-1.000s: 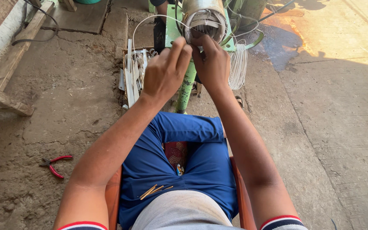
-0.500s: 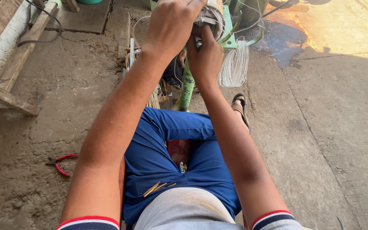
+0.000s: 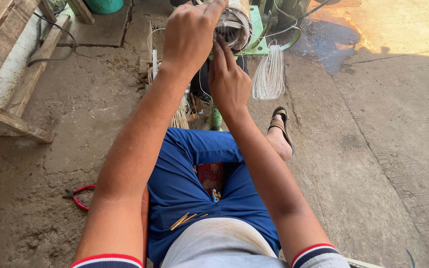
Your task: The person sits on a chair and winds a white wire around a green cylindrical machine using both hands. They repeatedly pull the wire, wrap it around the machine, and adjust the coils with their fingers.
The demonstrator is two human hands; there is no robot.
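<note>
Basically both hands' fingers point(image 3: 219, 52) on motor stator point(image 3: 234, 22) windings.

Single head-worn view, steeply downward and forward, close over lap point(image 3: 194, 183) and concrete floor point(image 3: 383, 149).

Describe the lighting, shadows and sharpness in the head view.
Head view: hard sunlight glares on the concrete at upper right, with a sharp shadow edge below it; the left hand, right hand and the metal cylinder they work on sit in even shade. Wide-angle lens stretches the forearms. Focus looks sharp throughout; the red pliers are clear.
</note>
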